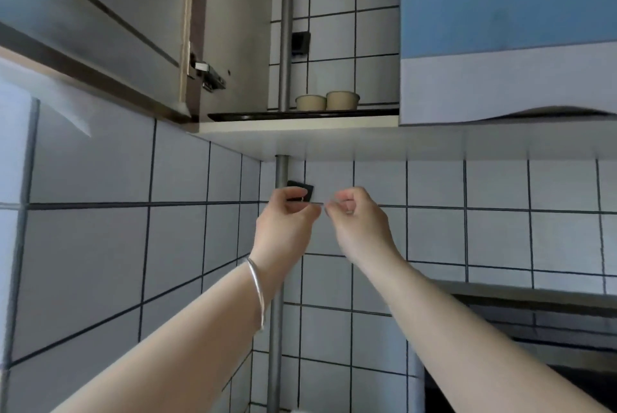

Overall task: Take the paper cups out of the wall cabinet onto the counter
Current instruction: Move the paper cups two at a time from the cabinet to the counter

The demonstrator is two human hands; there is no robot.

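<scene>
Two beige paper cups, one at the left and one at the right, stand side by side on a dark tray on the floor of the open wall cabinet. Both my hands are raised below the cabinet, in front of the tiled wall. My left hand, with a silver bangle on its wrist, has its fingers curled and holds nothing. My right hand is curled the same way, its fingertips almost touching the left's. The cups are well above both hands. The counter is out of view.
The left cabinet door stands swung open to the left. A closed blue and white door is at the right. A grey pipe runs vertically through the cabinet and down the wall. A dark hood edge lies at lower right.
</scene>
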